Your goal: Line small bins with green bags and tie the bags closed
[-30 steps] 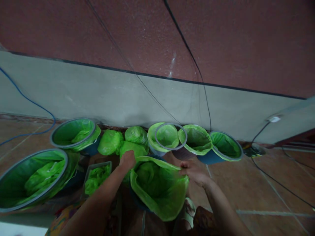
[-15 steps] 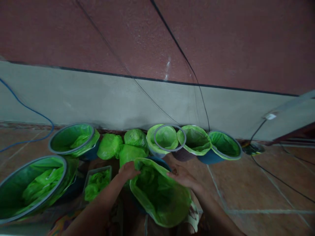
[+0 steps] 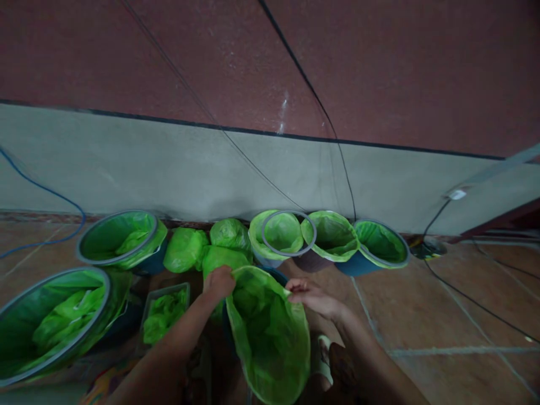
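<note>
A bright green plastic bag [image 3: 270,337] lies open over a dark blue bin [image 3: 276,275] just in front of me. My left hand [image 3: 219,281] is closed on the bag's left rim. My right hand [image 3: 307,295] pinches the right rim, fingers curled on the plastic. The bin is almost wholly hidden under the bag; only a sliver of its far edge shows between my hands.
Along the wall stand bag-lined bins: a large one [image 3: 50,320] at left, another [image 3: 120,239] behind it, three small ones [image 3: 282,236] [image 3: 333,236] [image 3: 379,244] at right. Green bag bundles [image 3: 185,250] and a tray of bags [image 3: 164,315] lie between. Cables cross the floor [image 3: 464,292].
The bag's mouth has narrowed and stretched toward me. My right hand shifted left and closed onto the rim; my left hand kept its grip on the left rim.
</note>
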`<control>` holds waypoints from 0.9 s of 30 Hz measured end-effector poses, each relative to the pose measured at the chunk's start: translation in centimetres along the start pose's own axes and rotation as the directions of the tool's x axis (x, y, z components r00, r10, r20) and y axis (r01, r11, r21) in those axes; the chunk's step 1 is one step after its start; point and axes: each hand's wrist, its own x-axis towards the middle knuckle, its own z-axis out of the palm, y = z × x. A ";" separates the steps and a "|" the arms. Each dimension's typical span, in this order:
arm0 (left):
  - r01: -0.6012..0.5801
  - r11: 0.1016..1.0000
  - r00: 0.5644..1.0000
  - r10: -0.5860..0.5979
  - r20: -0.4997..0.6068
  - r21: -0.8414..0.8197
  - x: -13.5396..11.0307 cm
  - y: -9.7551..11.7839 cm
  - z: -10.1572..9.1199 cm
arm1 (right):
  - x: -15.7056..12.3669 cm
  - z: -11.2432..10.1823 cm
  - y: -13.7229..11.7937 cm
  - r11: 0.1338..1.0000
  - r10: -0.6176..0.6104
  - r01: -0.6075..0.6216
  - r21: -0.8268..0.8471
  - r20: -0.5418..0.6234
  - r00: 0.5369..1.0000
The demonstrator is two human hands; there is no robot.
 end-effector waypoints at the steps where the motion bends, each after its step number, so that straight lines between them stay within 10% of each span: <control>1: 0.004 1.000 1.000 -0.004 -0.010 0.007 0.0 0.1 -0.5 | -0.5 -0.5 -0.5 0.999 0.007 -0.009 0.053 0.036 0.999; 8: 0.069 0.995 0.979 -0.082 -0.186 -0.074 0.6 -0.1 -1.9 | -2.0 -2.8 -0.5 0.989 0.124 -0.103 -0.107 0.211 0.970; 17: -0.233 0.950 0.970 0.212 -0.116 -0.208 0.5 0.9 -0.9 | -3.2 -2.4 -2.2 0.996 -0.074 0.049 0.079 0.346 0.935; 23: -0.358 0.554 0.881 0.468 -0.075 -0.751 -1.9 2.8 -3.4 | -2.5 -3.1 -1.1 0.996 -0.072 0.081 -0.027 0.257 0.964; 27: -0.342 0.462 0.850 0.523 -0.060 -0.819 -3.4 3.5 -5.1 | -2.8 -3.1 -1.1 0.991 -0.018 0.050 -0.120 0.254 0.967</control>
